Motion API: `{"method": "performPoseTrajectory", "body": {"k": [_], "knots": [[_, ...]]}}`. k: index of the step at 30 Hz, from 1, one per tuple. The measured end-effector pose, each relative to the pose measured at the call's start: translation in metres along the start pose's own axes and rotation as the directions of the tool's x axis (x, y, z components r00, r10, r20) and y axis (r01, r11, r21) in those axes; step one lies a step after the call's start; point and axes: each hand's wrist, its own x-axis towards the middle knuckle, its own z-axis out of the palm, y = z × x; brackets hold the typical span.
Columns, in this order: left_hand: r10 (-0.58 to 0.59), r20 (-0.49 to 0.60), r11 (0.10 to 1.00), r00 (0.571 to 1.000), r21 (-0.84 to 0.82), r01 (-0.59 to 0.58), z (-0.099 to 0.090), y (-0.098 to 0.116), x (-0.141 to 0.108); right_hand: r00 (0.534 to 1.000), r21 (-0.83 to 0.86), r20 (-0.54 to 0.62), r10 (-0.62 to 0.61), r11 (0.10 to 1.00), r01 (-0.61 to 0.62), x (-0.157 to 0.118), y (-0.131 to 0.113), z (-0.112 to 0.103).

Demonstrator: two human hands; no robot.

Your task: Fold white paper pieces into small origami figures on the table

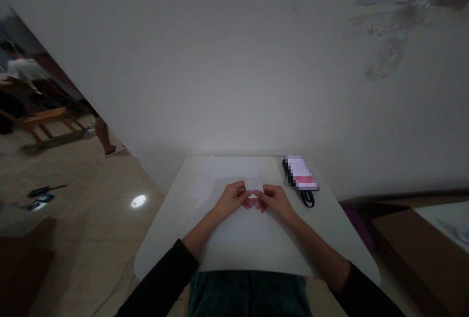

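Observation:
A small piece of white paper (253, 187) is pinched between my two hands above the middle of the table. My left hand (233, 197) grips its left side, thumb on top and fingers curled beneath. On its right side my right hand (275, 200) holds it in the same way, and the two thumbs nearly meet. Under and around the hands, larger white sheets (230, 226) lie overlapping on the white table (293, 246). The exact folds of the small paper are too small to tell.
A phone-like device (301, 173), its screen pixelated, lies at the table's back right with a black cable (307, 199). A wall (234, 73) rises behind the table. A cardboard box (421, 248) stands at right. People and a wooden chair (47, 117) are at far left.

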Motion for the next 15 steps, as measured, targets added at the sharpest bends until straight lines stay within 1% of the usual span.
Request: {"method": "performPoseTrajectory", "body": {"k": [2, 3, 6, 9, 12, 15], "knots": [[0.008, -0.021, 1.000, 1.000, 0.001, -0.008, 0.001, -0.001, 0.000, 1.000, -0.071, 0.005, 0.031, 0.997, -0.030, -0.001, 0.002, 0.001], [0.014, -0.035, 1.000, 0.999, -0.001, -0.014, 0.001, -0.001, 0.000, 1.000, -0.092, -0.012, 0.022, 0.996, -0.023, -0.002, 0.002, 0.002], [0.021, -0.057, 1.000, 0.998, -0.005, -0.022, 0.003, 0.003, -0.002, 0.996, -0.132, -0.070, -0.054, 0.990, 0.045, -0.004, -0.001, 0.002], [-0.001, -0.006, 1.000, 1.000, -0.011, 0.001, 0.004, 0.009, -0.003, 0.991, -0.178, -0.076, -0.113, 0.979, 0.098, -0.007, -0.005, 0.002], [-0.031, 0.059, 0.999, 0.998, -0.032, 0.033, 0.004, 0.012, -0.003, 0.988, -0.181, -0.082, -0.131, 0.977, 0.114, -0.008, -0.007, 0.001], [-0.047, 0.064, 0.997, 0.997, -0.060, 0.051, 0.005, 0.012, -0.003, 0.988, -0.172, -0.085, -0.129, 0.979, 0.113, -0.007, -0.005, 0.001]]}}
